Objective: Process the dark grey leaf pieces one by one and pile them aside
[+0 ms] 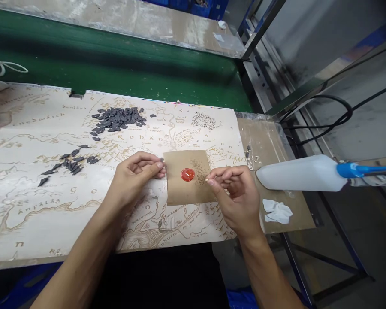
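Note:
A square of brown cardboard lies on the map-printed sheet, with a glossy red blob at its middle and many tiny specks on its right half. My left hand is closed in a pinch at the card's left edge; a bit of a small dark grey piece shows at its fingertips. Over the card's right side, my right hand pinches a tiny pale piece between thumb and finger, just right of the red blob.
A heap of dark grey pointed pieces lies left of the card, with a smaller scatter nearer. Small pale pieces are spread behind the card. On the right are a white bottle with blue top and crumpled tissue. A green belt runs behind.

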{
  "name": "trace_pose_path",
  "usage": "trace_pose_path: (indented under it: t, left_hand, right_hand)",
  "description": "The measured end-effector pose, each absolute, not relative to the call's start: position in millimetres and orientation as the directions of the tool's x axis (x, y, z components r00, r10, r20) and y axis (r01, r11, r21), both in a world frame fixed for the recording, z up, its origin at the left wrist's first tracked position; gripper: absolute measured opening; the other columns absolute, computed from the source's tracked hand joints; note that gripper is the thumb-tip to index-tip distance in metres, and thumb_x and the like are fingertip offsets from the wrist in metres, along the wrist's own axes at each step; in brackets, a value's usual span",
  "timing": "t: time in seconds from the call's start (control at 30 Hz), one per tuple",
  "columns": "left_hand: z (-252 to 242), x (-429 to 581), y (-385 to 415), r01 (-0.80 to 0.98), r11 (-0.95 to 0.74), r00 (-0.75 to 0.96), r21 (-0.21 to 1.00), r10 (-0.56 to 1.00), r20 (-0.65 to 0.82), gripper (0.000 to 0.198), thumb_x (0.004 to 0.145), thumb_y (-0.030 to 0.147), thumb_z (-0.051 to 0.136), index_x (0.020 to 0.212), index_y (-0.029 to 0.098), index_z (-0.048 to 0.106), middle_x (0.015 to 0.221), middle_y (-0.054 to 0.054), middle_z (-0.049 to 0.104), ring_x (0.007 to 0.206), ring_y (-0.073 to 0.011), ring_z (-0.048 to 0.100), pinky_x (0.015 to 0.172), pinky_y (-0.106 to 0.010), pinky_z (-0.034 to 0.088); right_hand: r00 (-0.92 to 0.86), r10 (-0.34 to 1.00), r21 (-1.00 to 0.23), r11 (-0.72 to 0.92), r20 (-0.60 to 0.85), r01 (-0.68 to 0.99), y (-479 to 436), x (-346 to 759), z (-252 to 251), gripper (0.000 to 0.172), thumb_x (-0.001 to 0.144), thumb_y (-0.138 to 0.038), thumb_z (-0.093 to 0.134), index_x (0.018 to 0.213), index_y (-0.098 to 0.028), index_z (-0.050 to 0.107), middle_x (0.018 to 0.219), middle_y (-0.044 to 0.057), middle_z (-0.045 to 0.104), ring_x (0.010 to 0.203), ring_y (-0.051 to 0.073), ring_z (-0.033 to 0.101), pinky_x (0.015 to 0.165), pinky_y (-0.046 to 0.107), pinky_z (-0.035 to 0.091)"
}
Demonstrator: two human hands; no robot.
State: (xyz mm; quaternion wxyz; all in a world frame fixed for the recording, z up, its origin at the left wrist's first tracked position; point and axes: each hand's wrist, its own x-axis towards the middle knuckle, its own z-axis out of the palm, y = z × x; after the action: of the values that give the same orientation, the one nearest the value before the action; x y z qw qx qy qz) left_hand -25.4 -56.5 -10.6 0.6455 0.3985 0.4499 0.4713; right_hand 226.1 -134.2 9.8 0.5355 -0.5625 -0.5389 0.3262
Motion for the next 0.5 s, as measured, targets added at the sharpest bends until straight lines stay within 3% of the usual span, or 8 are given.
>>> trace_pose_path:
  t: [0.13,0.2,0.33,0.5]
  left_hand:
    - [6,-12,-71,-0.235,0.229,0.294,0.944,0.943,-0.156,0.022,0.091,0.029,0.099,0.107,0.02,0.088,0.088,-0.005,0.085,0.079,-0.0167,0.082,0.079,-0.025,0.069]
    - [15,-6,-81,-0.234,0.269,0.358,0.934,0.917,-0.175,0.015,0.096,0.03,0.095,0.107,0.02,0.091,0.089,-0.006,0.086,0.08,-0.0155,0.081,0.076,-0.022,0.067]
    - [21,4,-91,-0.328,0.351,0.432,0.877,0.881,-0.191,0.014,0.097,0.029,0.095,0.108,0.022,0.093,0.089,-0.005,0.086,0.077,-0.0148,0.08,0.073,-0.022,0.068]
    - [15,9,-88,-0.396,0.359,0.416,0.845,0.89,-0.183,0.013,0.094,0.025,0.097,0.105,0.021,0.092,0.088,-0.005,0.087,0.077,-0.0132,0.082,0.075,-0.019,0.068]
  right_hand:
    - [0.19,0.967,-0.985,0.175,0.17,-0.008,-129,213,29,0.035,0.1,-0.016,0.087,0.106,-0.03,0.056,0.101,-0.002,0.083,0.078,0.015,0.077,0.067,0.029,0.063]
    - [0.17,0.975,-0.984,0.159,0.144,-0.08,-125,209,34,0.037,0.1,-0.016,0.088,0.107,-0.03,0.055,0.099,-0.004,0.083,0.08,0.014,0.081,0.072,0.029,0.067]
    - [0.109,0.992,-0.983,0.089,0.071,-0.163,-121,202,36,0.038,0.101,-0.017,0.088,0.11,-0.03,0.053,0.099,-0.004,0.083,0.086,0.015,0.085,0.085,0.031,0.073]
    - [0.091,0.995,-0.978,0.06,0.042,-0.199,-121,197,35,0.039,0.101,-0.02,0.088,0.109,-0.031,0.051,0.1,-0.005,0.082,0.086,0.017,0.085,0.084,0.036,0.076]
